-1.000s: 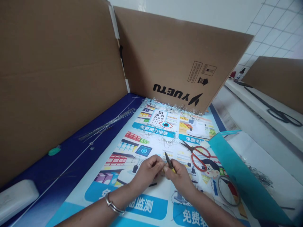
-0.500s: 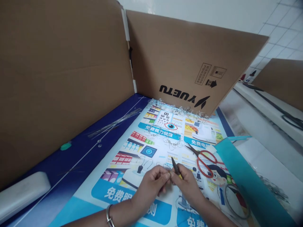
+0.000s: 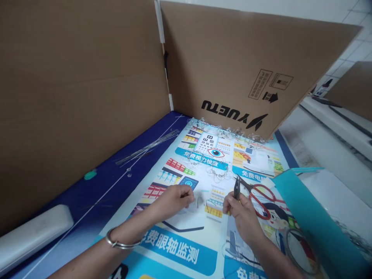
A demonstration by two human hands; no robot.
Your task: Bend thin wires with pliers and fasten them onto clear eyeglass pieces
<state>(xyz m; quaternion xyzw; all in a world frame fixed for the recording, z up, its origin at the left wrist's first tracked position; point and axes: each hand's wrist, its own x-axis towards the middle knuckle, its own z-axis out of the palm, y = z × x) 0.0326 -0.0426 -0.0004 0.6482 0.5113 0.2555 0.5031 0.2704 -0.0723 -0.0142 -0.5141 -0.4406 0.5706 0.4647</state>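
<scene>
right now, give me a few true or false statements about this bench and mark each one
1. The right hand grips needle-nose pliers. True.
2. The red-handled scissors are in the left hand. False: they lie on the printed poster, not held.
3. A metal bangle circles the left wrist. True.
4. The straight wires lie on the printed poster. False: they lie on the dark blue strip beside it.
5. A cardboard panel printed YUETU stands beyond the printed poster. True.
</scene>
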